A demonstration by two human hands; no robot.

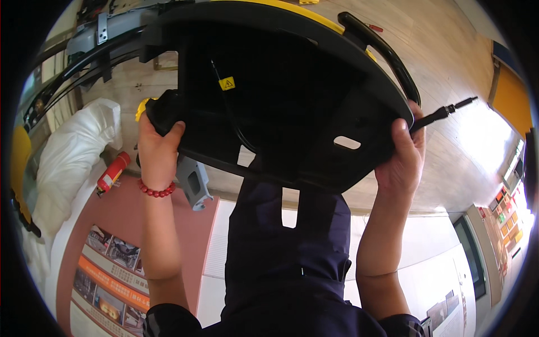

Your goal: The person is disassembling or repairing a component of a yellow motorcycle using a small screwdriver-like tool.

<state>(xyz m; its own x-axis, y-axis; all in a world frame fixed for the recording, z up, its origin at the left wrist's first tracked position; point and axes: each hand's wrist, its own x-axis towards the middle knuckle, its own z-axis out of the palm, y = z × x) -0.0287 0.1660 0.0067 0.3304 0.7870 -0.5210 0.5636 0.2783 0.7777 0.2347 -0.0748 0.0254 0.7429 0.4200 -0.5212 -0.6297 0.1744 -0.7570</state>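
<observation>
In the head view, the person is holding a large black machine housing with both arms raised; it is filling the far middle of the picture. A yellow edge is showing along its far rim, and a small yellow warning sticker is sitting on its dark face. The left hand is wrapping around a black grip on the housing's left side, fingers closed on it, with a red bead bracelet circling the wrist. The right hand is clamping the housing's right edge, thumb pressing on the near face and fingers curling behind. A black curved handle is arching along the housing's right rim, and a thin black rod is jutting out to the right just beside the right hand. At the left, a red fire extinguisher is lying near a white bundle of cloth. A grey bracket is hanging just right of the left wrist.
</observation>
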